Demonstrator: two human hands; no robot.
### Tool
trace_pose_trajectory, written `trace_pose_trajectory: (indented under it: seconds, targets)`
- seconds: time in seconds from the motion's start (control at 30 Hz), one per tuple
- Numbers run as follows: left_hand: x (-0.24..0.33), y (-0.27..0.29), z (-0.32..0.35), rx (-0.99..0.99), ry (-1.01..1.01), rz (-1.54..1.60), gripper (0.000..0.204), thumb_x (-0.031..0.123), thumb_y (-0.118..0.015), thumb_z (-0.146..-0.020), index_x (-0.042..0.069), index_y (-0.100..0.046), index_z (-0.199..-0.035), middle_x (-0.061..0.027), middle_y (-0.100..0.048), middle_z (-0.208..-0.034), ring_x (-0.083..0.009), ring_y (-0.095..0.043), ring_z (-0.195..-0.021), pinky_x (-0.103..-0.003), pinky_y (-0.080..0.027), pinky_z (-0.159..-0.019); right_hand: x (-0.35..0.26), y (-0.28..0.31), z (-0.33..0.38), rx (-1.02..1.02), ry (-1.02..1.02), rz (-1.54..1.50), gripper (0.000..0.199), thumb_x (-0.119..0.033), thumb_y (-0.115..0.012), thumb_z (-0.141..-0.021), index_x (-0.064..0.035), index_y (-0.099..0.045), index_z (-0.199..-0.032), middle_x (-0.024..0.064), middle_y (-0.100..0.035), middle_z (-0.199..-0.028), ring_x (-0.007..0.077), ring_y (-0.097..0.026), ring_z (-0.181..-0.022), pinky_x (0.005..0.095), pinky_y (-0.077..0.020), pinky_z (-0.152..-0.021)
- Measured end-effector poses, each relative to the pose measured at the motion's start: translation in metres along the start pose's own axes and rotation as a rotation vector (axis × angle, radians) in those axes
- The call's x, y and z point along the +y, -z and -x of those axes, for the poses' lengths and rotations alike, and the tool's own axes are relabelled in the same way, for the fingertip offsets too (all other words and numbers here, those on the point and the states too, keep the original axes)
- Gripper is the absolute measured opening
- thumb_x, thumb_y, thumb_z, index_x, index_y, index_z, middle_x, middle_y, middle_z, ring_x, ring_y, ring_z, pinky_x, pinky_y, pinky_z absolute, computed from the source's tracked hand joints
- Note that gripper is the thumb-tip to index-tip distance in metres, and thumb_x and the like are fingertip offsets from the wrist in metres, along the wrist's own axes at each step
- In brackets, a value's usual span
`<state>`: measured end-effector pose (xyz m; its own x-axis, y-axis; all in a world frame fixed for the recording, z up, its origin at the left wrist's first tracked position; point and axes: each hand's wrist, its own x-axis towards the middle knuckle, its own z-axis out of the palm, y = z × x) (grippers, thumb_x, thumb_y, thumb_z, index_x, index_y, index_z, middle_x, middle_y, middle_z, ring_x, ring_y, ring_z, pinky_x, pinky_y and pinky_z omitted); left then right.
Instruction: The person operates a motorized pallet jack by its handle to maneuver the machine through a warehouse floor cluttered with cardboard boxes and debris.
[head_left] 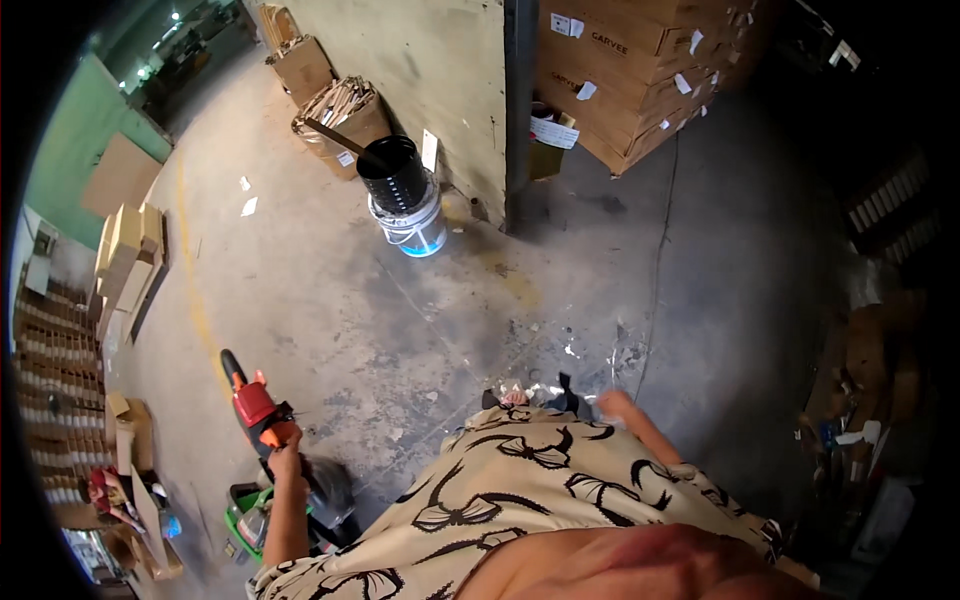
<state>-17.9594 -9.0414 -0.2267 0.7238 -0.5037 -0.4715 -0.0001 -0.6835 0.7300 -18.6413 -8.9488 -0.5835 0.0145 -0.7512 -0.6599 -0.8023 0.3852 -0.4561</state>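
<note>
My left hand (285,442) is closed round a long red and black device (254,404) with orange parts, held out at the left over the concrete floor; its exact kind I cannot make out. Beneath that forearm are a green-rimmed container (240,522) and a dark rounded thing (330,482). My right hand (614,403) is low at the right side of my patterned shirt, blurred, and its fingers do not show clearly. No object is visible in it.
Ahead, a black perforated bin (393,178) sits on a white bucket (417,228) beside a wall corner (480,120). A carton of cardboard scraps (345,125) stands behind. Stacked cartons (620,90) rise at the right; long pale boards (128,262) lie at the left.
</note>
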Motion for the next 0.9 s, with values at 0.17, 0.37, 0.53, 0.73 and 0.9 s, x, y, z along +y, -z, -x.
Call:
trace_pose_trajectory:
  seconds: [0.17, 0.37, 0.53, 0.73, 0.9]
  targets:
    - [0.038, -0.093, 0.094, 0.029, -0.036, 0.015, 0.028, 0.022, -0.074, -0.07, 0.01, -0.05, -0.079, 0.0015, -0.04, -0.047, -0.0121, -0.039, -0.033, -0.027, -0.031, -0.033, 0.003, 0.158, -0.058, 0.078, 0.059, 0.212, 0.028, -0.029, -0.051, -0.078, -0.0041, -0.064, -0.078, 0.0164, -0.062, -0.069, 0.0306, -0.062, -0.069, 0.0413, -0.0482, -0.067]
    - [0.049, -0.198, 0.189, 0.221, -0.169, -0.227, 0.025, 0.02, -0.074, -0.068, 0.006, -0.057, -0.079, -0.0004, -0.049, -0.053, -0.0104, -0.043, -0.037, -0.026, -0.033, -0.035, -0.113, 0.326, -0.199, -0.062, 0.393, 0.176, 0.032, -0.031, -0.052, -0.079, -0.0024, -0.064, -0.087, 0.0193, -0.063, -0.083, 0.0331, -0.062, -0.074, 0.0405, -0.0483, -0.07]
    - [0.061, -0.273, 0.278, 0.173, -0.061, -0.251, 0.034, 0.032, -0.075, -0.067, 0.007, -0.062, -0.086, -0.0017, -0.057, -0.064, -0.0117, -0.051, -0.046, -0.025, -0.039, -0.041, -0.194, 0.427, -0.253, -0.107, 0.799, 0.249, 0.028, -0.027, -0.054, -0.08, -0.0018, -0.063, -0.087, 0.0165, -0.064, -0.077, 0.0251, -0.062, -0.065, 0.0355, -0.0484, -0.064]
    - [0.126, -0.38, 0.386, 0.155, -0.119, -0.351, 0.051, 0.054, -0.069, -0.061, 0.012, -0.061, -0.089, -0.0049, -0.058, -0.068, -0.0197, -0.057, -0.065, -0.034, -0.044, -0.062, -0.289, 0.514, -0.217, -0.112, 1.099, -0.117, 0.019, -0.019, -0.055, -0.086, -0.0017, -0.06, -0.081, 0.0075, -0.058, -0.066, 0.012, -0.054, -0.063, 0.0264, -0.0436, -0.061]
    - [0.118, -0.438, 0.48, 0.22, -0.248, -0.487, 0.045, 0.05, -0.066, -0.068, 0.015, -0.06, -0.095, -0.0071, -0.058, -0.064, -0.0249, -0.059, -0.061, -0.036, -0.046, -0.058, -0.364, 0.561, -0.046, 0.135, 1.878, -0.118, 0.01, -0.006, -0.056, -0.083, -0.0031, -0.059, -0.091, 0.011, -0.06, -0.098, 0.0279, -0.053, -0.098, 0.0337, -0.0415, -0.085]
